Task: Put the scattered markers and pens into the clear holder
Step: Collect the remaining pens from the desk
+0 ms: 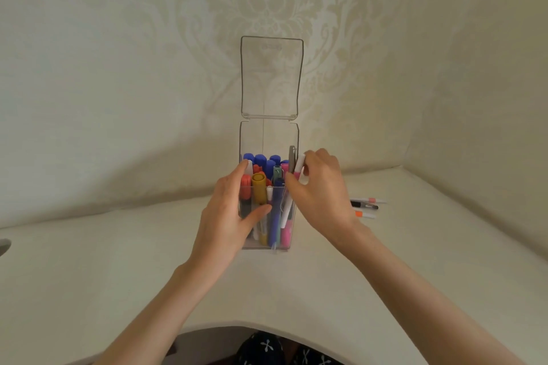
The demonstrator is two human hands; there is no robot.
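Note:
The clear holder (pixel 268 136) stands upright on the white table, its hinged lid (pixel 271 77) flipped up against the wall. Several markers with blue, red, yellow and pink caps stand inside it. My left hand (pixel 228 216) wraps the holder's left front side, thumb across the front wall. My right hand (pixel 318 192) is at the holder's right rim, fingers pinched on a white and pink pen (pixel 299 166) that leans in at the top, beside a grey pen (pixel 292 157). Three loose pens (pixel 366 206) lie on the table to the right of my right wrist.
The patterned wall (pixel 148 68) rises directly behind the holder, and a side wall closes the right. The table's curved front edge (pixel 237 324) is near my body. A grey object (pixel 4 246) pokes in at the far left edge.

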